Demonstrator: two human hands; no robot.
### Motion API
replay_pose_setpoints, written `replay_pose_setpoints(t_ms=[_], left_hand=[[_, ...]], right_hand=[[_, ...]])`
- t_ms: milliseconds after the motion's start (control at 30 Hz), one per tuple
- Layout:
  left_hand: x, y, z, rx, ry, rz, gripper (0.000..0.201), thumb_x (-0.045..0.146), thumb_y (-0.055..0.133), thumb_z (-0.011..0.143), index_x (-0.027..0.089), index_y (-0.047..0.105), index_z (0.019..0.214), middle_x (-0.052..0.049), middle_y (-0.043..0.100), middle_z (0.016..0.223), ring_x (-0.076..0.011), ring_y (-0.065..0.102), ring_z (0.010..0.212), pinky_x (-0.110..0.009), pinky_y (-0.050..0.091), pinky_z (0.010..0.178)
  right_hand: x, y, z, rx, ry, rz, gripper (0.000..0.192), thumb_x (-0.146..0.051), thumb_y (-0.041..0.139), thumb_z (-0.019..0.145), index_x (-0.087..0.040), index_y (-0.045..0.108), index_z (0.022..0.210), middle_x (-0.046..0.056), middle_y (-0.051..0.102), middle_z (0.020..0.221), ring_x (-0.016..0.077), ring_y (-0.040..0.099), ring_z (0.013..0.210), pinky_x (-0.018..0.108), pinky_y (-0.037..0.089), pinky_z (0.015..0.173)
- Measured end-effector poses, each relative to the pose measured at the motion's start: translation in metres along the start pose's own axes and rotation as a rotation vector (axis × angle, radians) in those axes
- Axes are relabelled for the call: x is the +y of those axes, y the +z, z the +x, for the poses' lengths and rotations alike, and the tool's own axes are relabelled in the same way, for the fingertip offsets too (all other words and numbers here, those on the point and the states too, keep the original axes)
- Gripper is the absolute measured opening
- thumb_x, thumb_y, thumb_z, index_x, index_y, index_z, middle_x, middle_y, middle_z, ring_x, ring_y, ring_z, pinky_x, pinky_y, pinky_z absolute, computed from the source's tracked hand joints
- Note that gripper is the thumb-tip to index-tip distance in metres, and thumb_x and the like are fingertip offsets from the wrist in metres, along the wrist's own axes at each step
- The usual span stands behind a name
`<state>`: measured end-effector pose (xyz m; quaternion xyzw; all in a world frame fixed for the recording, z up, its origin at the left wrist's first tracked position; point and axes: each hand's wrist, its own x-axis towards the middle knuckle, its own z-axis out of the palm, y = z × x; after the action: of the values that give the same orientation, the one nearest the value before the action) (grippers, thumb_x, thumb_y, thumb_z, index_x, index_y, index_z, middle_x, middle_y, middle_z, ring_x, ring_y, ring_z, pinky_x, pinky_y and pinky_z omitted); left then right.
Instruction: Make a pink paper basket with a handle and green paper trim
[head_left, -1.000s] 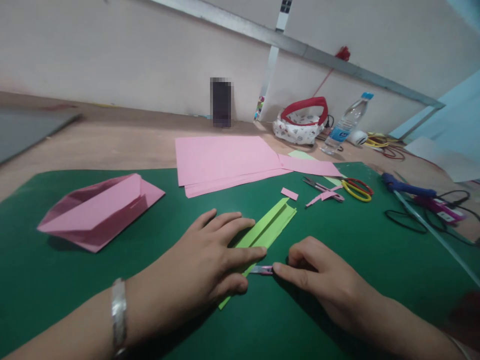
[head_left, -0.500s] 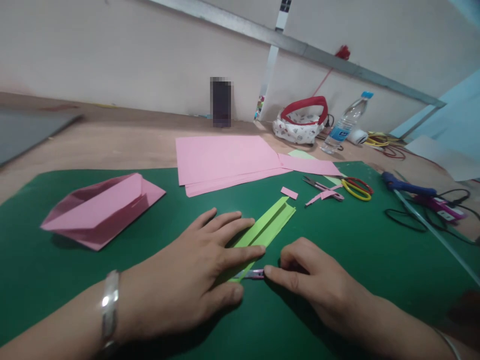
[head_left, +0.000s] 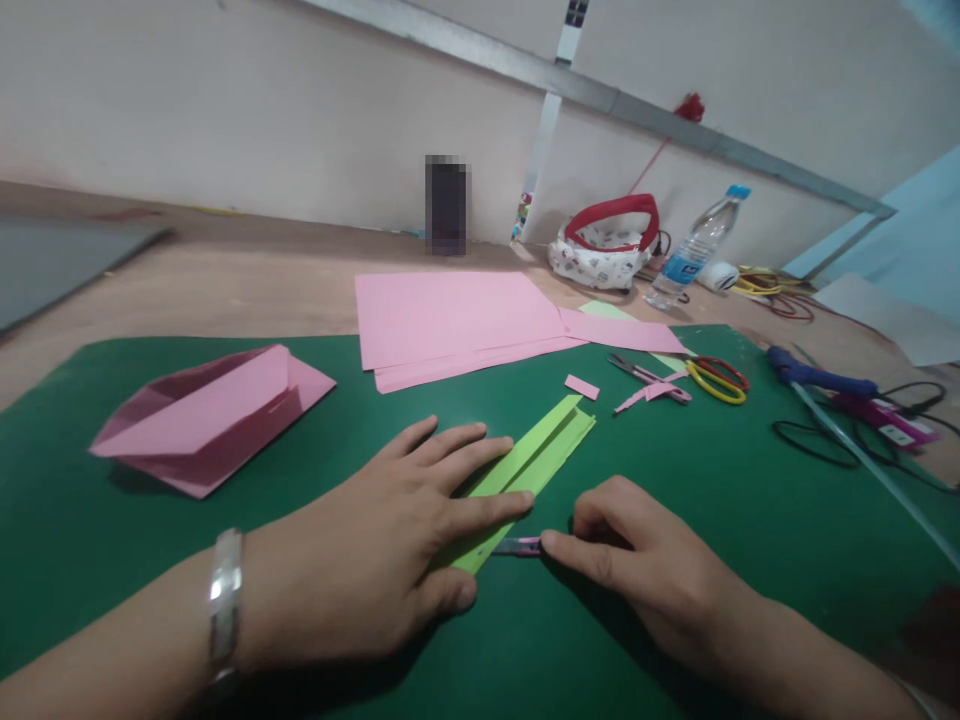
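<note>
Green paper strip point(head_left: 525, 456): long axis slants away rightward.

Out it slid! Our right hand point(head_left: 637, 550) drew the utility knife point(head_left: 529, 546) rightward, baring more blade point(head_left: 506, 547) beside the folded lime-green paper strip point(head_left: 551, 435).

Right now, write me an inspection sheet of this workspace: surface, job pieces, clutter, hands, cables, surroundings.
Surface: green mat on a brown table.
Job pieces: folded green strip, lying diagonally; pink-handled blade at its lower right edge.
Clutter: folded pink shape to the left; pink sheets at the far edge; pink scraps; red-and-yellow scissors.
Hands: left hand spread over the strip, thumb near the blade; right hand pinching the blade's handle.
Cables: black cable by a blue tool, right; yellow and red cords behind.
Surroundings: water bottle and white pouch before a wall with a metal rail.
</note>
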<state>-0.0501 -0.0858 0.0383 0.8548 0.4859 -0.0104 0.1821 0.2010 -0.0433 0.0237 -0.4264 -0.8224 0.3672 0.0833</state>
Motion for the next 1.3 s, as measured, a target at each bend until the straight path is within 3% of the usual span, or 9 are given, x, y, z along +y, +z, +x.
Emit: replay_pose_setpoints(t_ms=[233,433,633,867,1067,1300], left_hand=[[0.000,0.001,0.003,0.013,0.017,0.005,0.060,0.049,0.054,0.088,0.049,0.028,0.143,0.000,0.021,0.159,-0.0340,0.017,0.145,-0.068,0.019,0.110],[-0.001,0.005,0.012,0.096,0.011,-0.009,0.058,0.046,0.056,0.088,0.048,0.033,0.142,-0.002,0.028,0.158,-0.0362,0.020,0.144,-0.070,0.018,0.109],[-0.002,0.011,0.017,0.177,0.011,-0.021,0.047,0.043,0.057,0.089,0.058,0.043,0.131,0.001,0.026,0.159,-0.0382,0.019,0.144,-0.071,0.022,0.107],[-0.003,0.009,0.011,0.140,0.030,-0.022,0.049,0.039,0.057,0.089,0.055,0.043,0.133,0.001,0.033,0.156,-0.0381,0.025,0.143,-0.072,0.021,0.107],[-0.003,0.006,0.010,0.091,0.019,-0.002,0.050,0.040,0.053,0.090,0.058,0.038,0.134,0.002,0.029,0.157,-0.0370,0.021,0.143,-0.073,0.021,0.107],[-0.003,0.007,0.011,0.088,0.019,0.004,0.048,0.043,0.053,0.090,0.055,0.040,0.135,0.001,0.029,0.157,-0.0373,0.021,0.143,-0.072,0.021,0.107]], right_hand=[[0.006,0.006,-0.001,-0.012,-0.080,-0.007,0.034,-0.056,0.053,0.091,-0.023,0.056,0.083,0.000,0.054,0.080,0.0152,0.050,0.071,0.027,0.042,0.060],[0.010,-0.004,0.002,-0.002,-0.162,-0.094,0.021,-0.048,0.054,0.092,-0.028,0.062,0.095,0.002,0.057,0.084,0.0176,0.050,0.072,0.030,0.043,0.062],[0.013,-0.008,0.004,0.031,-0.197,-0.129,0.018,-0.042,0.053,0.093,-0.030,0.065,0.099,0.002,0.057,0.085,0.0178,0.051,0.073,0.030,0.043,0.062],[0.014,-0.006,0.003,0.029,-0.145,-0.084,0.019,-0.044,0.055,0.092,-0.029,0.065,0.098,0.001,0.058,0.083,0.0172,0.051,0.071,0.029,0.043,0.059],[0.015,-0.006,0.002,0.036,-0.158,-0.076,0.023,-0.048,0.053,0.092,-0.030,0.066,0.098,0.001,0.058,0.083,0.0170,0.051,0.068,0.028,0.043,0.054],[0.017,-0.007,-0.001,0.025,-0.164,-0.093,0.021,-0.044,0.052,0.093,-0.033,0.065,0.105,0.001,0.059,0.087,0.0179,0.053,0.074,0.029,0.045,0.063]])
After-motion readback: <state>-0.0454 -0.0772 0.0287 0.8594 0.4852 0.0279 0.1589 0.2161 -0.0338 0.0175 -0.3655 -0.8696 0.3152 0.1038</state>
